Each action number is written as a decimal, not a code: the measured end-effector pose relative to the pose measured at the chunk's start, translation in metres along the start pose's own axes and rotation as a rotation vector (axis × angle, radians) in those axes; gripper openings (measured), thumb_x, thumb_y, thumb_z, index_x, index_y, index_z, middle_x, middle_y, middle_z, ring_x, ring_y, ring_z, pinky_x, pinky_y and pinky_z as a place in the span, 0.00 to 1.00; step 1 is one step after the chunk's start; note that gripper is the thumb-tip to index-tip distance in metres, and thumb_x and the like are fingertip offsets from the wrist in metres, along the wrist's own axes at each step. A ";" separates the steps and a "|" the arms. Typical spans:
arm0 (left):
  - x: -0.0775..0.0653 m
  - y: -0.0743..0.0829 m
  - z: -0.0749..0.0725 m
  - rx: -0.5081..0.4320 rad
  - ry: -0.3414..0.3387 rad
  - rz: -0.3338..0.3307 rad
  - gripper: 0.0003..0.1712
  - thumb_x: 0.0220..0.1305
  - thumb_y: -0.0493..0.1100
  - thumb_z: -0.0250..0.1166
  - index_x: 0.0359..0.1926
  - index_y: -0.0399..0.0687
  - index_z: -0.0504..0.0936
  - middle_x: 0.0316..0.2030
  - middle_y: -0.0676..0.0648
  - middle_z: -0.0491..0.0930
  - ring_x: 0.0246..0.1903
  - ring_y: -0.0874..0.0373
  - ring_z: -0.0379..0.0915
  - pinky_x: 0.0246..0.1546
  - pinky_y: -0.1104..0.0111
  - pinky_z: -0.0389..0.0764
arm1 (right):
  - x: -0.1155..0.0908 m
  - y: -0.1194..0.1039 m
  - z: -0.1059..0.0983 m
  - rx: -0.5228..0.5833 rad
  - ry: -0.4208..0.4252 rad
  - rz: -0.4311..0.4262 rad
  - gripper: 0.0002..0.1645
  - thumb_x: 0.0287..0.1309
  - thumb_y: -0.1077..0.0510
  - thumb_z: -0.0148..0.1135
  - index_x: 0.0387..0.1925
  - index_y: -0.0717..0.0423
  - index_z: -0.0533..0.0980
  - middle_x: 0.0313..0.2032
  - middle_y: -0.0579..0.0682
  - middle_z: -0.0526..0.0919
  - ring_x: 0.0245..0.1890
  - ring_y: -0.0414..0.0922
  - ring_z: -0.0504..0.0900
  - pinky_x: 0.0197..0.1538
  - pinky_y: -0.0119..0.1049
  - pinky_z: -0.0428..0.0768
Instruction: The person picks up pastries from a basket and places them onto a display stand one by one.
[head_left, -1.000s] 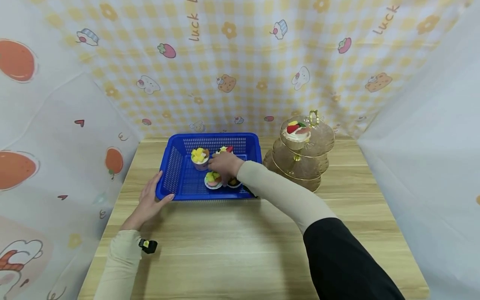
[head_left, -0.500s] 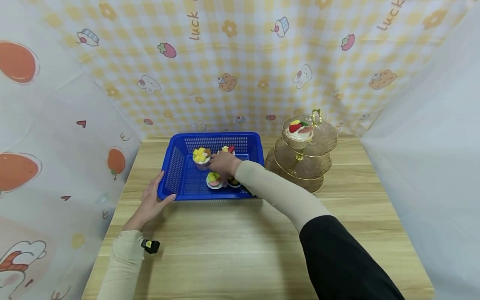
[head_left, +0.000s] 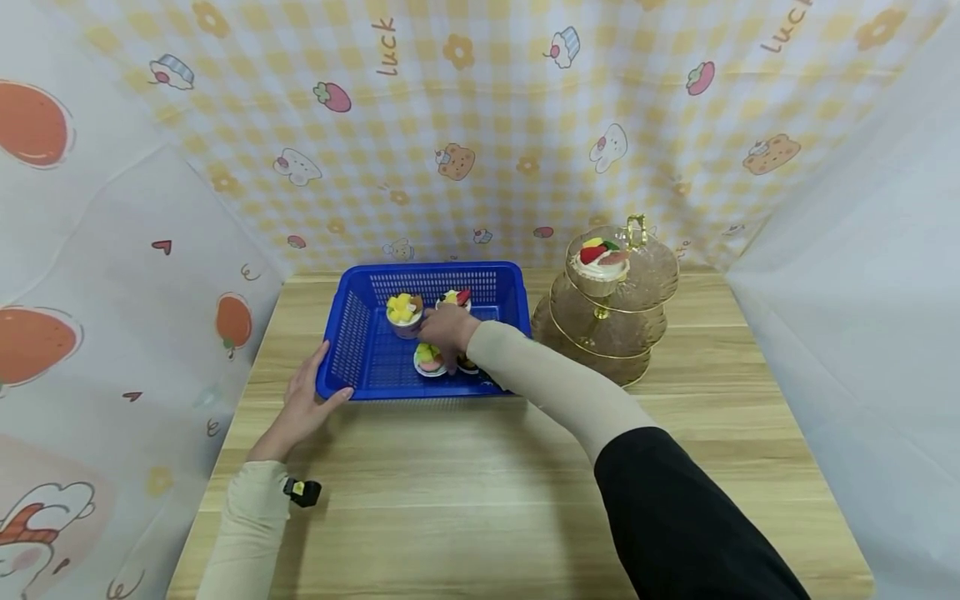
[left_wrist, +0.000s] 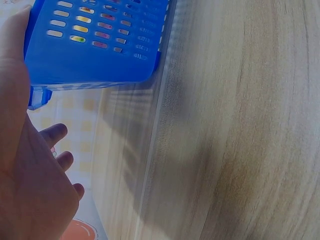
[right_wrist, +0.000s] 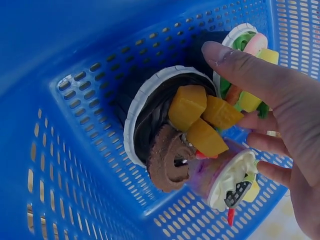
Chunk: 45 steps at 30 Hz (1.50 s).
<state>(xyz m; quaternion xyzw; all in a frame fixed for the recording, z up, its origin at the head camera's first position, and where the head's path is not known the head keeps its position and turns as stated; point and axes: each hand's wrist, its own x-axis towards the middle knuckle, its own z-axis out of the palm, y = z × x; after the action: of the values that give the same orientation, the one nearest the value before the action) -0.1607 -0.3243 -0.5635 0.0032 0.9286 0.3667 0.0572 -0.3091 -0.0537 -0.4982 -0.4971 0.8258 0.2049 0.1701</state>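
My right hand (head_left: 448, 327) is inside the blue basket (head_left: 367, 393), thumb and fingers spread among toy cupcakes. In the right wrist view its thumb (right_wrist: 232, 60) lies over the edge of the green-and-pink-topped cupcake (right_wrist: 243, 41). A chocolate cupcake (right_wrist: 150, 115) with orange chunks and a cream-topped cupcake (right_wrist: 215, 185) sit close to the fingers. The yellow-topped cupcake (head_left: 405, 310) stands left of the fingertips in the head view. My left hand (head_left: 300, 412) rests against the basket's front left corner, thumb along the rim and the other fingers extended.
A three-tier amber stand (head_left: 603, 333) with gold rims stands right of the basket. On its top tier sits a fruit-topped cupcake (head_left: 598, 268). Both stand on a wood-grain table (head_left: 465, 500), with a patterned curtain (head_left: 360, 167) behind.
The view has shifted slightly, making the things appear a little further right. Both hands, the basket and the cupcakes keep their places relative to each other.
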 end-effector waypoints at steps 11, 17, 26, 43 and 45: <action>-0.002 0.002 -0.002 -0.013 -0.002 -0.004 0.56 0.66 0.57 0.63 0.79 0.68 0.33 0.78 0.32 0.38 0.74 0.24 0.30 0.65 0.25 0.35 | 0.001 -0.005 0.003 -0.009 0.023 -0.011 0.37 0.50 0.39 0.72 0.60 0.47 0.75 0.59 0.42 0.81 0.63 0.42 0.72 0.73 0.46 0.66; -0.001 0.000 0.000 -0.017 -0.004 0.000 0.55 0.66 0.57 0.63 0.79 0.69 0.32 0.78 0.32 0.38 0.73 0.23 0.30 0.65 0.25 0.34 | 0.006 -0.004 0.005 0.046 0.044 0.000 0.38 0.53 0.40 0.69 0.64 0.48 0.72 0.60 0.44 0.79 0.66 0.44 0.70 0.74 0.47 0.65; -0.001 0.001 0.000 -0.014 -0.010 -0.007 0.56 0.66 0.58 0.63 0.79 0.68 0.32 0.78 0.33 0.37 0.74 0.24 0.31 0.65 0.25 0.37 | -0.003 0.002 -0.006 0.171 0.112 0.010 0.35 0.51 0.44 0.70 0.60 0.47 0.72 0.58 0.46 0.81 0.65 0.46 0.72 0.75 0.52 0.63; 0.000 0.004 0.000 -0.019 -0.029 -0.022 0.55 0.67 0.59 0.62 0.79 0.67 0.31 0.78 0.33 0.35 0.73 0.24 0.30 0.64 0.24 0.39 | -0.050 0.019 -0.025 0.401 0.234 -0.038 0.26 0.54 0.46 0.68 0.54 0.45 0.73 0.45 0.44 0.80 0.39 0.42 0.71 0.40 0.35 0.74; 0.000 0.004 0.000 -0.016 -0.026 -0.025 0.55 0.67 0.59 0.61 0.79 0.68 0.30 0.78 0.33 0.36 0.73 0.24 0.31 0.64 0.23 0.39 | -0.059 0.016 -0.027 0.423 0.256 -0.034 0.29 0.54 0.46 0.70 0.56 0.46 0.73 0.44 0.44 0.81 0.39 0.42 0.72 0.41 0.35 0.75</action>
<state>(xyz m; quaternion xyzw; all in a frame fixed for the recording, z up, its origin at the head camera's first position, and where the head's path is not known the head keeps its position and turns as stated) -0.1607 -0.3214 -0.5608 -0.0038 0.9248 0.3731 0.0740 -0.2994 -0.0162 -0.4442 -0.4863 0.8566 -0.0403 0.1677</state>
